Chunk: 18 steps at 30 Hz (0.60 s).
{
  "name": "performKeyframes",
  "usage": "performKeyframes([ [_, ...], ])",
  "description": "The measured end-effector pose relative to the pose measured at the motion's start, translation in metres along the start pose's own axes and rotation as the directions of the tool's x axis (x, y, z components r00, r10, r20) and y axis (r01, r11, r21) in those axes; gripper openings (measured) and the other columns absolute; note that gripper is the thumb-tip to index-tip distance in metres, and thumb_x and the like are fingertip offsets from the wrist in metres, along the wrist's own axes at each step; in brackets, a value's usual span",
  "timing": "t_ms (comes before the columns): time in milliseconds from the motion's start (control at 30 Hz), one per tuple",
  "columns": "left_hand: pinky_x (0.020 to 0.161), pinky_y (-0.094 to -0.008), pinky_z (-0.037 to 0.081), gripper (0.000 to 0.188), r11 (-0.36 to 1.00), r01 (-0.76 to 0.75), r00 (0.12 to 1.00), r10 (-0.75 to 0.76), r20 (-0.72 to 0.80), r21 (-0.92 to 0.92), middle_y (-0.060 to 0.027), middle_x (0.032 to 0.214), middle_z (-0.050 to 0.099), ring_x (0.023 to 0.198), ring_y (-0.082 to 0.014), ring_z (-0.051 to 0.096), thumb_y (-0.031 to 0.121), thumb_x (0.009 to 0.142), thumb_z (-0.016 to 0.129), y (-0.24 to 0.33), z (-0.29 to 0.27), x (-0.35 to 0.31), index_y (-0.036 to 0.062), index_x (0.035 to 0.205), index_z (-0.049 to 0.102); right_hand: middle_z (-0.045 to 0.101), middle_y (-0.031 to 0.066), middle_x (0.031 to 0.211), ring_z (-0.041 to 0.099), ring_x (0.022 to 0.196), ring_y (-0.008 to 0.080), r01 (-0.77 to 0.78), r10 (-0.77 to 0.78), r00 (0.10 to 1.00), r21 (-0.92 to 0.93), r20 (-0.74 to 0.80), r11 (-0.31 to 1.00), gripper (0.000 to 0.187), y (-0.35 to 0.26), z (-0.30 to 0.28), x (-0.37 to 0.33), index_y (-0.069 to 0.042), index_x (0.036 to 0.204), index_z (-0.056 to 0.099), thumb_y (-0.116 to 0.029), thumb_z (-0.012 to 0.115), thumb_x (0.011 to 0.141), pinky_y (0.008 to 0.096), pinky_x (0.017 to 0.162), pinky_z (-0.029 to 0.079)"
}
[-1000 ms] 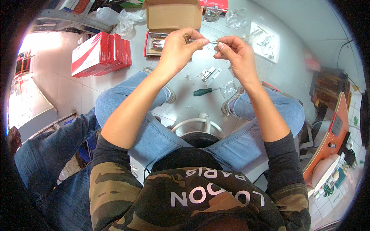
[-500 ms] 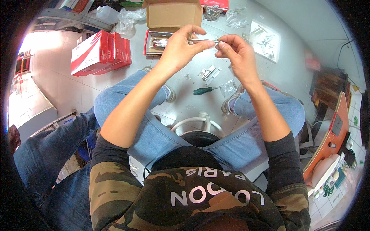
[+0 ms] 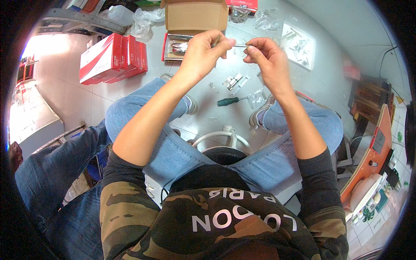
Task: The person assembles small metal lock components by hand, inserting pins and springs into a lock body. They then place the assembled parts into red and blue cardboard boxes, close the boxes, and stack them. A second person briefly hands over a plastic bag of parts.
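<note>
A thin silvery metal rod [image 3: 241, 45] spans the gap between my two hands, held roughly level above the floor. My left hand [image 3: 205, 51] grips its left part, with the thumb and fingers closed together; that end is hidden behind them. With thumb and forefinger, my right hand [image 3: 269, 57] pinches the rod's right tip. Below the hands lie small white and silver metal fittings [image 3: 234, 81] and a screwdriver with a dark green handle [image 3: 228, 102]. Behind my left hand is an open cardboard box [image 3: 195, 15] with shiny metal parts in it.
Red and white boxes [image 3: 106, 60] stand at the left. A white tray [image 3: 308, 64] of small metal pieces lies at the right, near clear bags of hardware [image 3: 266, 19]. Another person's leg in dark jeans [image 3: 60, 173] is close on my left. An orange board [image 3: 368, 151] leans at the far right.
My left fingers have closed in around the rod, and the thumb has shifted upward. Less of the rod shows between the hands. My right hand has hardly moved.
</note>
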State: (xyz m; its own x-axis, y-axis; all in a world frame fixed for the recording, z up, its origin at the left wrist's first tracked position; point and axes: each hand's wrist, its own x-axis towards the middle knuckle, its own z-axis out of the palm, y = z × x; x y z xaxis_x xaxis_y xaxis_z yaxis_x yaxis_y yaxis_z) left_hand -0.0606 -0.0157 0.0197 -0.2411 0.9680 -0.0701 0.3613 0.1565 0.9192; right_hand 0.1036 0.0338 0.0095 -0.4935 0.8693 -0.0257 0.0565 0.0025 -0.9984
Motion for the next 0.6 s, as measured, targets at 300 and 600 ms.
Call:
performKeyframes([
  [300,0.047,-0.0263,0.039,0.042,0.973,-0.231,0.968,0.228,-0.101,-0.016,-0.0035,0.049,0.053,0.048,-0.0103,0.050,0.037,0.085,0.052,-0.006,0.007,-0.002,0.0021,0.062,0.058,0.062,0.0054,0.076,0.061,0.068,0.0109,0.028,-0.029,0.999,-0.016,-0.034,0.999,0.011,0.001,0.000,0.001,0.001,0.090,0.056,-0.008,0.055,0.083,0.0217,0.061,0.048],
  [600,0.046,-0.0226,0.038,0.046,0.993,0.102,0.989,-0.094,0.112,-0.066,-0.0008,0.047,0.050,0.048,-0.0083,0.048,0.041,0.086,0.048,-0.005,-0.002,0.000,0.0035,0.060,0.058,0.062,0.0059,0.076,0.061,0.067,0.0110,0.079,-0.081,0.996,-0.053,-0.033,0.995,0.012,0.000,0.001,0.000,0.000,0.090,0.056,-0.009,0.054,0.083,0.0218,0.061,0.047],
])
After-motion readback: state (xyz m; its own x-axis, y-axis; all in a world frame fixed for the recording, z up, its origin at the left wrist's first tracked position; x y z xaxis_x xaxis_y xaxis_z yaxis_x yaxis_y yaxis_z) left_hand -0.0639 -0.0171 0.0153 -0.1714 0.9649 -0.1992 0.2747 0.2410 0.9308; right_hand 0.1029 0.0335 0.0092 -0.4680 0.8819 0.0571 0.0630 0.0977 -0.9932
